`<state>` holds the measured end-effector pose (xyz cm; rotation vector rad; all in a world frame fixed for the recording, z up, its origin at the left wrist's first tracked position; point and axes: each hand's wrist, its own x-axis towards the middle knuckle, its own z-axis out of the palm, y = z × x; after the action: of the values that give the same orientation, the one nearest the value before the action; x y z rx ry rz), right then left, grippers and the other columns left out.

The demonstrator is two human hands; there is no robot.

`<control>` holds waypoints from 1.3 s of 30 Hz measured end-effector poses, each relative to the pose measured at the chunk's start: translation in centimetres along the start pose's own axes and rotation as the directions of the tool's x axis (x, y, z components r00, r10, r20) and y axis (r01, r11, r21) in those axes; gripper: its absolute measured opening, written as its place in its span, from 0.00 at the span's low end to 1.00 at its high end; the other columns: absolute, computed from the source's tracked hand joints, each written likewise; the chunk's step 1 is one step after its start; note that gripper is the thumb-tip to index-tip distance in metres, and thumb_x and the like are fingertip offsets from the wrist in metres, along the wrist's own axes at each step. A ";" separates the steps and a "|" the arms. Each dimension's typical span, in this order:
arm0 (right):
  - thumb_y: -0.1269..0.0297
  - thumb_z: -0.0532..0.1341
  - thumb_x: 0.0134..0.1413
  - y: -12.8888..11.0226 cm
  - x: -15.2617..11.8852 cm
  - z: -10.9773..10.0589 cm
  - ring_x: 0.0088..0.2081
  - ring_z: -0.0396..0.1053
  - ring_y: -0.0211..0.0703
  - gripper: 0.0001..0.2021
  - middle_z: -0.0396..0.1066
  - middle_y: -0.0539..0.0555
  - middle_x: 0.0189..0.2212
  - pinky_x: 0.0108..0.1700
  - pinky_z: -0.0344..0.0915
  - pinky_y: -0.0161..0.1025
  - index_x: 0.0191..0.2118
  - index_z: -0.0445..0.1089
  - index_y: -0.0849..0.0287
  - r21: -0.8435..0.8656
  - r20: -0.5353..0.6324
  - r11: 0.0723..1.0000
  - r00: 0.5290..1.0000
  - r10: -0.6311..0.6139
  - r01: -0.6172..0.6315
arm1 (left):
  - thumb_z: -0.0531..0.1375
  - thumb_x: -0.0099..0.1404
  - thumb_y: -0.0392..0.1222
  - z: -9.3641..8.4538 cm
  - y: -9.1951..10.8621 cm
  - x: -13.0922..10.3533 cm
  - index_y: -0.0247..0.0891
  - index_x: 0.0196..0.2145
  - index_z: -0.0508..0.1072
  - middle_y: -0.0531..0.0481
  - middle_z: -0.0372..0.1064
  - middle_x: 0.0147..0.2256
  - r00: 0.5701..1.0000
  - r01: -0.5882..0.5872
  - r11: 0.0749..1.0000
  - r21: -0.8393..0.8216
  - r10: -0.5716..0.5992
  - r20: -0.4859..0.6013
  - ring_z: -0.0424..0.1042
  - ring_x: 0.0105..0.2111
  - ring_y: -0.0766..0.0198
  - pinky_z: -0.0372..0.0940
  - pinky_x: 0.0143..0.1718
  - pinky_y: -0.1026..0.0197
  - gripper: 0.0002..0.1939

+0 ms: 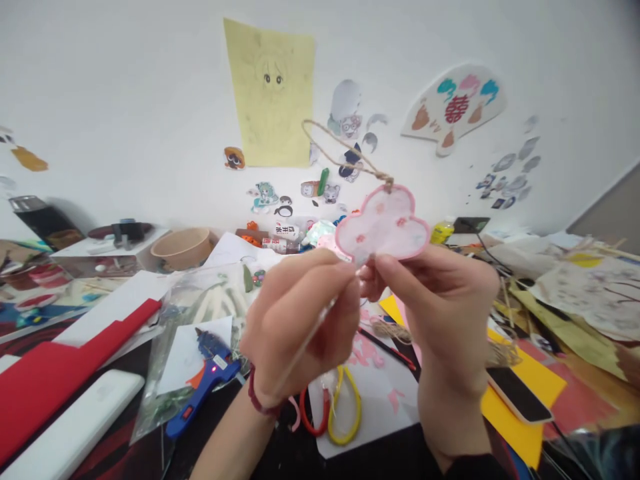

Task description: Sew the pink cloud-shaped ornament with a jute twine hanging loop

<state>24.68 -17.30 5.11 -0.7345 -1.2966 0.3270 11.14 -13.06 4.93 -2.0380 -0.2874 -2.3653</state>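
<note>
Level with my eyes, a cloud-shaped pendant (383, 223) with a pink rim, a pale floral face and a twine loop (340, 145) is held upright. My right hand (440, 313) grips its lower edge between thumb and fingers. Just under the pendant's lower left corner, my left hand (303, 320) is closed in a pinch, its fingertips close to the right hand's. A thin pale thread (316, 328) trails down from those fingers across the hand. Where the fingertips meet, small details are hidden.
Below lie red-and-yellow-handled scissors (345, 413) on white paper with pink scraps. A blue glue gun (207, 380) with a lit light lies left, beside a white box-like bar (80, 427) and red card (65, 373). A phone (520, 393) rests on yellow paper at right.
</note>
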 end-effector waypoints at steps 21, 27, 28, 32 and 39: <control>0.74 0.71 0.52 -1.0 -0.6 -1.0 0.22 0.74 0.36 0.06 0.77 0.46 0.24 0.24 0.76 0.32 0.34 0.81 0.54 0.078 -0.004 0.996 0.999 -0.038 0.038 | 0.66 0.58 0.25 1.2 -0.1 -0.6 0.31 0.40 0.77 0.48 0.77 0.30 0.914 -0.400 0.904 0.150 0.406 -0.014 0.76 0.28 0.64 0.73 0.28 0.62 0.11; 0.76 0.69 0.53 -1.1 -0.8 -0.9 0.22 0.74 0.35 0.08 0.77 0.45 0.24 0.25 0.76 0.30 0.34 0.81 0.54 0.081 0.004 0.996 0.999 -0.041 0.041 | 0.65 0.58 0.26 1.3 -0.1 -0.3 0.35 0.36 0.77 0.50 0.76 0.28 0.912 -0.397 0.904 0.156 0.408 -0.043 0.75 0.26 0.64 0.72 0.25 0.62 0.09; 0.76 0.69 0.53 -1.1 -0.8 -0.9 0.23 0.74 0.35 0.08 0.77 0.45 0.24 0.25 0.76 0.30 0.34 0.81 0.53 0.077 -0.001 0.996 0.999 -0.047 0.047 | 0.65 0.59 0.27 1.4 -0.1 -0.3 0.37 0.35 0.77 0.51 0.76 0.28 0.910 -0.400 0.901 0.168 0.412 -0.045 0.75 0.26 0.64 0.72 0.25 0.62 0.08; 0.75 0.70 0.52 -0.9 -0.8 -0.8 0.22 0.74 0.36 0.09 0.78 0.46 0.25 0.24 0.76 0.32 0.35 0.81 0.52 0.059 -0.016 0.996 0.998 -0.065 0.066 | 0.64 0.58 0.25 1.3 0.0 -0.3 0.34 0.36 0.77 0.49 0.76 0.29 0.907 -0.407 0.895 0.182 0.419 -0.032 0.75 0.26 0.64 0.72 0.25 0.61 0.09; 0.76 0.71 0.51 -0.8 -0.9 -1.0 0.23 0.74 0.38 0.08 0.76 0.46 0.24 0.25 0.75 0.35 0.34 0.80 0.54 -0.012 -0.006 0.993 0.993 -0.117 0.117 | 0.66 0.59 0.26 0.7 -0.2 -0.9 0.29 0.41 0.78 0.46 0.78 0.33 0.912 -0.410 0.900 0.149 0.409 0.039 0.76 0.31 0.61 0.73 0.28 0.59 0.12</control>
<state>25.24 -18.69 4.87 -0.6658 -1.3301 0.2215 11.91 -12.91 4.16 -1.8198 -0.0305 -2.0148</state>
